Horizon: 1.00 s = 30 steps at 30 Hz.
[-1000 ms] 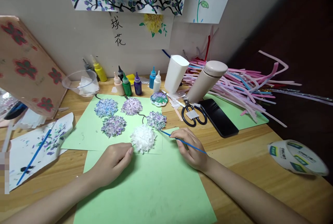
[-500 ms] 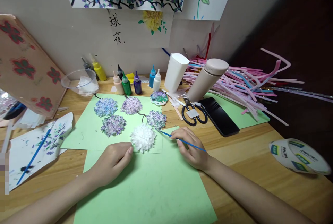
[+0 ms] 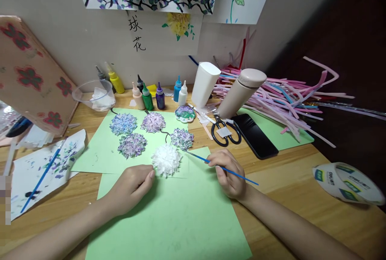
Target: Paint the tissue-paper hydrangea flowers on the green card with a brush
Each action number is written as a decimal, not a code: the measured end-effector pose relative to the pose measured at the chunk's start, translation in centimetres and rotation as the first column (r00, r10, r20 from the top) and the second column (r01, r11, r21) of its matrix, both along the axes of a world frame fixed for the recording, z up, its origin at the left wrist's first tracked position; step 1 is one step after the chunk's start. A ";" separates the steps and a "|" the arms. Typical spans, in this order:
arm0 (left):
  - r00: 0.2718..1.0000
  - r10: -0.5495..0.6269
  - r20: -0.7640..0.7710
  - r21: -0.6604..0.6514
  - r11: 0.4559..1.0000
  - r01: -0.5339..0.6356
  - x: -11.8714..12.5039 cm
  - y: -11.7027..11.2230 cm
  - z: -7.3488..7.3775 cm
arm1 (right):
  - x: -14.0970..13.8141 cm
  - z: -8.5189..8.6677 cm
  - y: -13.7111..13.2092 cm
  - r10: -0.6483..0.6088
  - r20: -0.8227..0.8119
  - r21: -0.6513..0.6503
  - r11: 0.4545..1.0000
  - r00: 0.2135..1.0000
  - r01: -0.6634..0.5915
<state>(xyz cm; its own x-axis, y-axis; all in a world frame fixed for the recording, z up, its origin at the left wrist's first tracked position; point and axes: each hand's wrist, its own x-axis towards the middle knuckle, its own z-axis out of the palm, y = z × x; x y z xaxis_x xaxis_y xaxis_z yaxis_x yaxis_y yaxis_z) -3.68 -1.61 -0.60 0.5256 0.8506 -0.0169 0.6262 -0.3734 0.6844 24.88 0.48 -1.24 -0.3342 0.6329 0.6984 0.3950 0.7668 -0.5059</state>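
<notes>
A fluffy white paper flower (image 3: 167,160) lies on pale green paper (image 3: 175,219). My left hand (image 3: 135,185) is closed beside its left edge, fingers curled under; any grip on the petals is hidden. In my right hand (image 3: 227,173) is a thin blue paintbrush (image 3: 235,173), pinched along its handle. Its tip points left, just right of the white flower and below a painted purple-green flower (image 3: 181,138). More painted flowers lie behind: a blue one (image 3: 123,124), a lilac one (image 3: 153,122) and a purple one (image 3: 132,145). A paint-smeared palette (image 3: 185,113) sits further back.
Several paint bottles (image 3: 147,98) line the back. Black-handled scissors (image 3: 221,135), a phone (image 3: 255,136) and a tumbler (image 3: 243,91) stand or lie at right, before pipe cleaners (image 3: 280,95). A tape roll (image 3: 346,183) is far right. Another brush (image 3: 42,177) lies on stained paper at left.
My right hand has shifted slightly right, and the brush handle now leans lower, reaching further right. The brush tip stays near the white flower. My left hand holds its place.
</notes>
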 end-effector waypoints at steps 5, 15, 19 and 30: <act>1.000 -0.007 -0.004 0.021 1.000 0.007 0.1 0.0 0.2 | -0.2 -0.1 0.1 0.035 0.042 -0.029 0.999 0.999 -0.034; 1.000 -0.010 0.000 0.027 1.000 0.010 0.1 0.0 0.0 | -0.3 -0.6 0.4 0.016 0.124 -0.140 0.990 0.992 0.002; 1.000 -0.010 0.000 0.032 0.999 0.010 0.1 0.1 0.1 | -0.2 -0.7 0.5 -0.021 0.119 -0.152 0.988 0.993 0.039; 1.000 -0.008 0.004 0.022 1.000 0.008 0.1 0.1 0.0 | -0.1 -0.7 0.5 -0.040 0.108 -0.138 0.989 0.993 0.055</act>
